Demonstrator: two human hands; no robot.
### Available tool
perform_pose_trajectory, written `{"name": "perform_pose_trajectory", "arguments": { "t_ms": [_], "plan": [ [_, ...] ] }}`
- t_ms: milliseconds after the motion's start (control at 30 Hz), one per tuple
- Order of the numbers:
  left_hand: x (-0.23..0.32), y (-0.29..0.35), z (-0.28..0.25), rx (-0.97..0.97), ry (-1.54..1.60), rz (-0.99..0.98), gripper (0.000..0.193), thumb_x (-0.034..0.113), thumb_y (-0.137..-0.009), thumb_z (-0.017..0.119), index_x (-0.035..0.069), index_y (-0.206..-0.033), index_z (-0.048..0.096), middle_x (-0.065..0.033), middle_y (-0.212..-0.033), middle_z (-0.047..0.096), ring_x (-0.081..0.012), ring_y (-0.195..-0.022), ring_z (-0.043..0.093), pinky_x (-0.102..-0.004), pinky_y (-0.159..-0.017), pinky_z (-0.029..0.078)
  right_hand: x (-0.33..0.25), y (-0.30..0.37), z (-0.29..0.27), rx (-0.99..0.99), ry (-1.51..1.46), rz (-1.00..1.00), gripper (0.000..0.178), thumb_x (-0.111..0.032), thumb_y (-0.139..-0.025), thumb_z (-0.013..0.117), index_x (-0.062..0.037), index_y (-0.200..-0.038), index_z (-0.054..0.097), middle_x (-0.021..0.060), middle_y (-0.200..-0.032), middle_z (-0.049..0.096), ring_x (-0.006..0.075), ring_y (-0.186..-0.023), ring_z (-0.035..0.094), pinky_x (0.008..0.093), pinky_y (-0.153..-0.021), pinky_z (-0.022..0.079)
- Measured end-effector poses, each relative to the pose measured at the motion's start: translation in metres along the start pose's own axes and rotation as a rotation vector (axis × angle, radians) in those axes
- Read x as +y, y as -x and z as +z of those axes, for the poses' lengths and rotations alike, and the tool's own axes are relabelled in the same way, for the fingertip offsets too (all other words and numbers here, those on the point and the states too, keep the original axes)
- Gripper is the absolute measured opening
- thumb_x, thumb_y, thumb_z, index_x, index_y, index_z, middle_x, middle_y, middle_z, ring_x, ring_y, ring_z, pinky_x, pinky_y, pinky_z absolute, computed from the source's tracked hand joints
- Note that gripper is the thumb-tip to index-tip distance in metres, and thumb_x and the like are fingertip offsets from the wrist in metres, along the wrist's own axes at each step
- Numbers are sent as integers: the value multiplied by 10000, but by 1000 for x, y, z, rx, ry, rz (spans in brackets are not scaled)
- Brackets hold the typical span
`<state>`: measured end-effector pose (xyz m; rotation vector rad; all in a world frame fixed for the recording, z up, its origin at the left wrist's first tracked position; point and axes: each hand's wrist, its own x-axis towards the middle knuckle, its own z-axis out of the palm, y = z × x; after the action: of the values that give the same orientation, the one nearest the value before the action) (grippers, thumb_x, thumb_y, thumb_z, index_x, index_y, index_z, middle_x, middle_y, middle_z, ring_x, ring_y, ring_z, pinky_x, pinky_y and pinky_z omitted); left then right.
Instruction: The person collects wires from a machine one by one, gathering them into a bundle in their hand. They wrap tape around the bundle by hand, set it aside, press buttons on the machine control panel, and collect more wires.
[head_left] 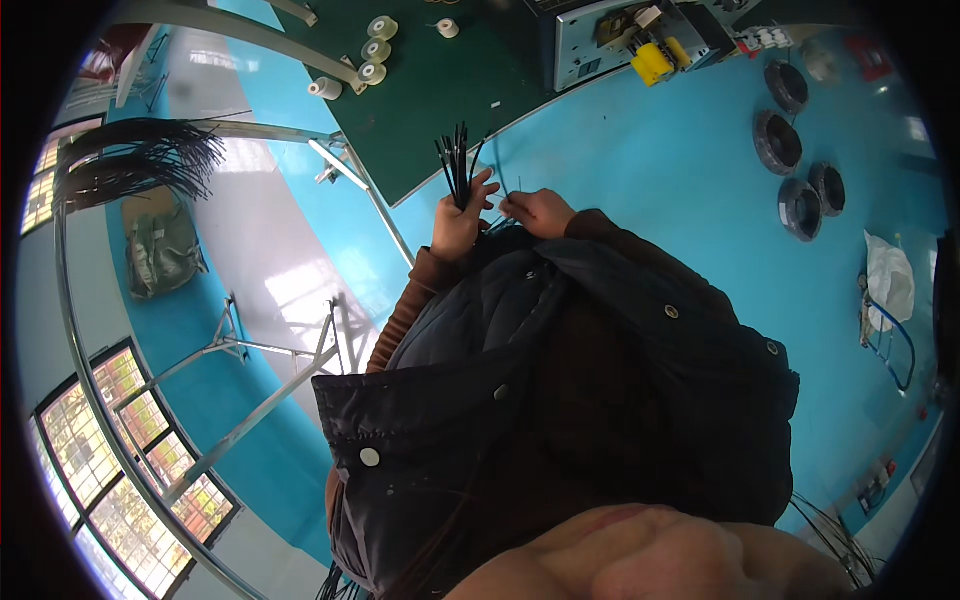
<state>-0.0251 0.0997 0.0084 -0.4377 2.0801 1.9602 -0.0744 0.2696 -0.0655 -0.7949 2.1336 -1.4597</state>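
In front of my dark vest, my left hand (456, 230) is closed round a bundle of thin black wires (457, 168). Their loose ends fan upward above the fist, toward the green table. Close by on the right, my right hand (541, 213) has its fingers pinched together. A thin dark wire (503, 165) rises from beside those fingertips, apart from the bundle. The lower ends of the wires are partly hidden by my hands and vest.
The green table (430, 110) ahead holds rolls of clear tape (376, 51) and a machine with a yellow part (652, 64). Black coils (778, 142) lie on the blue floor at right. More black wires (140, 155) hang over a metal rail at left.
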Motion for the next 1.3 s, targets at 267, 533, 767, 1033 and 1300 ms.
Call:
{"name": "perform_pose_trajectory", "arguments": {
  "t_ms": [267,533,767,1033,1300],
  "plan": [
    [-12,2,2,-13,177,7,326,276,-935,433,12,-1089,545,-90,-943,632,-113,-774,559,-243,-680,470,-9,-9,8,-362,271,54,279,-327,-853,460,-79,-849,586,181,-763,603,376,-766,571,483,-687,416],
    [-30,6,-4,33,177,74,296,233,-948,399,-21,-1043,519,-42,-643,534,-106,-588,514,-268,-604,461,30,-15,0,-371,-31,45,303,-281,-841,514,-98,-1076,571,89,-815,638,266,-733,601,382,-652,463],
    [-22,25,-12,139,221,58,283,229,-947,397,-19,-1035,502,5,-580,415,-69,-484,412,-237,-491,416,47,-38,-73,363,-1046,397,479,-179,-814,529,-136,-1265,373,99,-1214,481,211,-1029,488,386,-812,412],
    [-40,28,-20,159,66,45,286,233,-914,475,-24,-1019,543,26,-533,428,-59,-445,428,-223,-433,378,31,-66,-96,386,-1307,233,326,-197,-837,500,-141,-1154,452,125,-1181,509,237,-1074,468,405,-863,386],
    [-38,34,-21,206,-48,-20,253,216,-880,539,-16,-960,600,8,-528,476,-67,-432,457,-226,-416,365,15,-71,-83,429,-1016,396,268,-265,-922,409,-69,-1081,496,90,-1084,580,169,-963,539,339,-803,434]
  ]
}}
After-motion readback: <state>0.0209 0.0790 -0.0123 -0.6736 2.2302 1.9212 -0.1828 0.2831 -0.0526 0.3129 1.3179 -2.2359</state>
